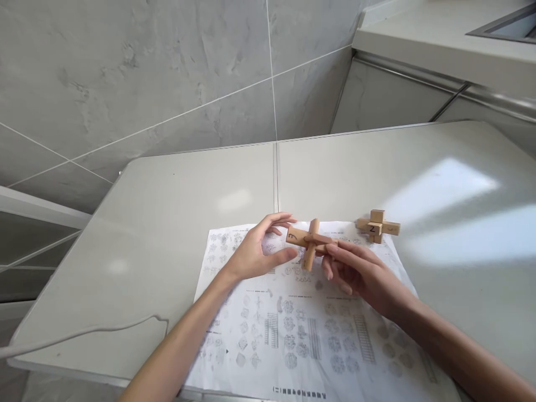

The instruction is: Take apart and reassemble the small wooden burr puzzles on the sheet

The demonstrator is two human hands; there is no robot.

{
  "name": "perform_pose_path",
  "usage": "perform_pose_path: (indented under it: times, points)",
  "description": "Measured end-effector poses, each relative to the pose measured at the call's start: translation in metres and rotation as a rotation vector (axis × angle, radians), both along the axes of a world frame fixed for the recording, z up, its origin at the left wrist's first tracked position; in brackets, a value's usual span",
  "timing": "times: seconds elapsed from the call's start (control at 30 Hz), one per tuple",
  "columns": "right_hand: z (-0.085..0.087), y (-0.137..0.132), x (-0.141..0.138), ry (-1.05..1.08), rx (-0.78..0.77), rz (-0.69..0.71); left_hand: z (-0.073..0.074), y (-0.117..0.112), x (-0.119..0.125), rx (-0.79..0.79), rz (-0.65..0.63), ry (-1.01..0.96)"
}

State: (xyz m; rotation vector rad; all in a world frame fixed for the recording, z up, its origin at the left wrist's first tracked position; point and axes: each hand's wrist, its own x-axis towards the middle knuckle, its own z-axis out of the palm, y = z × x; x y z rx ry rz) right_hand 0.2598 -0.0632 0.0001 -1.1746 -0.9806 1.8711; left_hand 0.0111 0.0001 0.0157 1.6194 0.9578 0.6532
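Observation:
A wooden burr puzzle (pixel 310 239) made of crossing pieces is held above a printed sheet (pixel 293 357). One of its pieces carries a dark handwritten mark at the left end. My right hand (pixel 362 273) pinches its right end between thumb and fingers. On the other side, my left hand (pixel 259 248) is open, its thumb and fingers spread around the puzzle's left end with a gap. Several small diagrams and lines of print cover the sheet, which lies under both hands. Beyond my right hand stands a second wooden burr puzzle (pixel 377 226), marked like a 2 or Z.
The white folding table (pixel 125 240) has a seam across its middle. A pale cable (pixel 104 328) runs over its left part. A grey tiled wall (pixel 167 67) rises behind, and a white counter (pixel 431 39) stands at the back right. Bright light reflects on the right.

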Motion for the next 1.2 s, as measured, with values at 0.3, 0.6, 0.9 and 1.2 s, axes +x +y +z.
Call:
perform_pose_path:
  times: [0.3, 0.6, 0.9, 1.2]
  points:
    - [0.000, 0.007, 0.005, 0.186, -0.122, -0.114, -0.008, 0.003, 0.002, 0.019, 0.040, -0.009]
    - [-0.006, 0.011, 0.007, 0.260, -0.118, -0.271, -0.009, 0.002, 0.000, 0.005, 0.041, 0.026]
    - [-0.009, 0.012, 0.008, 0.258, -0.116, -0.321, -0.009, 0.003, 0.001, 0.017, 0.044, 0.013]
    - [-0.010, 0.017, 0.010, 0.417, -0.183, -0.321, -0.009, 0.002, 0.001, 0.025, 0.050, 0.024]
